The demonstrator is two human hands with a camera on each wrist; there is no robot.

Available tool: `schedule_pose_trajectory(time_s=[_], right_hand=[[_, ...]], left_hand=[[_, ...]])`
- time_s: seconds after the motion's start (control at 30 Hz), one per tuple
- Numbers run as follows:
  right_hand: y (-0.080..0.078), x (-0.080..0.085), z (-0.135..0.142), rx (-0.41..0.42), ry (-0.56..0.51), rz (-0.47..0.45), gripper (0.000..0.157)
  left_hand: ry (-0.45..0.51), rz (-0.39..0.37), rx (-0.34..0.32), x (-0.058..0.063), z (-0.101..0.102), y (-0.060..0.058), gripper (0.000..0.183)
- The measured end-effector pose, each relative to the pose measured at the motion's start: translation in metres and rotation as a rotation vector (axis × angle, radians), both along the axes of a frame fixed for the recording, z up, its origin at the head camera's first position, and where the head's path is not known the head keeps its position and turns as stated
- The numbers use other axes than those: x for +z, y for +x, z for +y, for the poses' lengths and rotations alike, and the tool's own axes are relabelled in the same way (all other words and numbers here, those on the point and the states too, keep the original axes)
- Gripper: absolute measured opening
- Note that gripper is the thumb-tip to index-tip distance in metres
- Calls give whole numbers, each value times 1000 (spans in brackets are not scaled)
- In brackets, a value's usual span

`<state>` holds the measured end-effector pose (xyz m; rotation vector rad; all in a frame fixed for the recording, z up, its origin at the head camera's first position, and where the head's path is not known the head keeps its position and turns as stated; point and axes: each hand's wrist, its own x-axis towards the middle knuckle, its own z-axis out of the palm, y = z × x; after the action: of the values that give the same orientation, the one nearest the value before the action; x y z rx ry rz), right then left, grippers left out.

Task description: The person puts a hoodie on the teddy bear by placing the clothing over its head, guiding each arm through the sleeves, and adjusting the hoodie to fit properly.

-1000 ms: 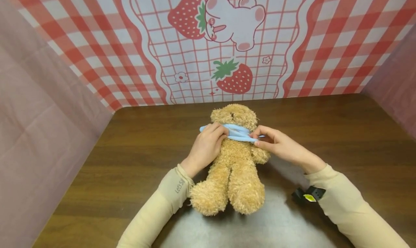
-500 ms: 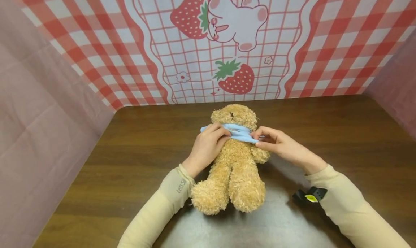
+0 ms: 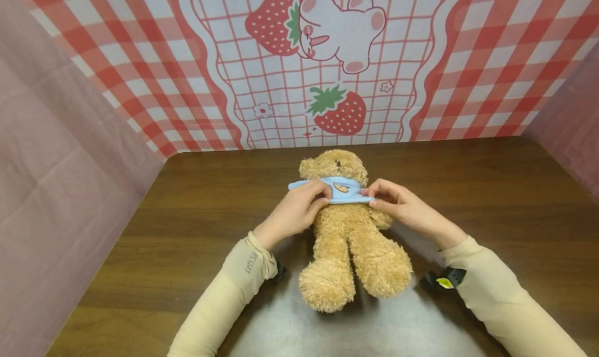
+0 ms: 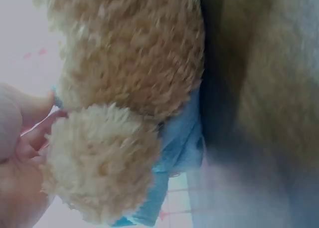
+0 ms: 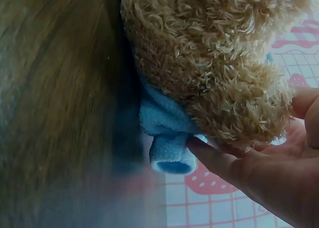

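Observation:
A fluffy tan teddy bear (image 3: 338, 224) lies on its back, feet toward me. A light blue doll's shirt (image 3: 348, 197) with a small brown patch is bunched around its upper chest. My left hand (image 3: 296, 207) pinches the shirt's lower edge on the left. On the right, thumb and fingers of my right hand (image 3: 408, 207) pinch the same edge. In the right wrist view a sleeve (image 5: 172, 153) stands out with its opening showing, and the bear's arm (image 5: 244, 106) lies outside it. The left wrist view shows the bear's other arm (image 4: 102, 163) in front of blue cloth.
The brown wood-grain table (image 3: 196, 232) has a bright reflection near its front. A red-and-white strawberry-print cloth (image 3: 281, 87) hangs behind it, with pink cloth (image 3: 61, 139) at the left side. Black straps (image 3: 454, 276) sit at my wrists.
The bear's legs have swung right and its head has turned slightly. The shirt front is spread flatter, showing its brown patch. Both hands keep their pinch on the shirt.

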<state>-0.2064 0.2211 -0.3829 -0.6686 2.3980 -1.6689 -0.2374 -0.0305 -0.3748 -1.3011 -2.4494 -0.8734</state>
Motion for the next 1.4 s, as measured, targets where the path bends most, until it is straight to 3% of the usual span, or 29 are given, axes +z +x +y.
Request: schedule_pose_trajectory(time_s=[0.17, 0.33, 0.53, 0.7, 0.8, 0.97, 1.03, 1.2, 1.4], right_hand=[[-1, 1, -1, -20, 68, 53, 9], [1, 3, 1, -79, 152, 128, 6], [-1, 6, 6, -76, 124, 77, 10], [-3, 4, 9, -57, 98, 36, 13], [-4, 2, 10, -50, 88, 40, 13], [-5, -3, 10, -57, 128, 71, 10], [-6, -5, 11, -69, 151, 74, 9], [-8, -7, 14, -73, 161, 50, 10], [-7, -5, 11, -59, 178, 43, 9]], left_hand=[[-24, -89, 36, 5, -3, 1, 4], [-45, -193, 3, 12, -8, 1, 5], [-87, -203, 37, 21, -24, -4, 7], [-181, -245, 46, 16, -29, -7, 22], [-140, -214, 60, 8, -23, -7, 24], [-62, -87, 110, -7, -10, -4, 21], [-64, -76, 83, -9, -8, -3, 22], [-53, -145, -40, -11, -9, -5, 17], [-57, -163, -70, -13, -9, -7, 5]])
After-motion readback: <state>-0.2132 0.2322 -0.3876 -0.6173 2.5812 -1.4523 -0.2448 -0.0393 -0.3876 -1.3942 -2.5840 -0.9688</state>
